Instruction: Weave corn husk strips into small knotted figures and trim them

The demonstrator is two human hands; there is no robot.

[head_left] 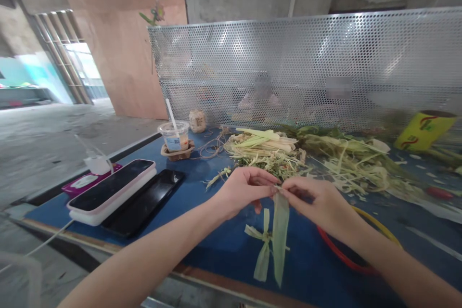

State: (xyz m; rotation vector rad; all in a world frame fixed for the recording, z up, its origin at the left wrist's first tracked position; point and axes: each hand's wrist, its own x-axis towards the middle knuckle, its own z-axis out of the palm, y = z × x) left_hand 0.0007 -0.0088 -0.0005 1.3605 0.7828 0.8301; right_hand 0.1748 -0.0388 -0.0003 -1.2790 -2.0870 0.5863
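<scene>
My left hand [242,188] and my right hand [314,197] meet above a blue table [202,221], both pinching the top of a pale green leaf strip [280,231] that hangs down between them. Just left of the strip, a knotted piece of the same leaf [263,243] lies on the table. Behind my hands sits a heap of green and yellowish leaves and stalks [274,151], with trimmed scraps [357,163] spreading to the right.
Two phones [119,190] lie at the left, one on a white box with a cable. A plastic cup with a straw [174,135] stands behind them. Red and yellow rings [346,255] lie under my right wrist. A perforated metal screen [306,67] closes the far side; a yellow cup [422,131] lies tipped at right.
</scene>
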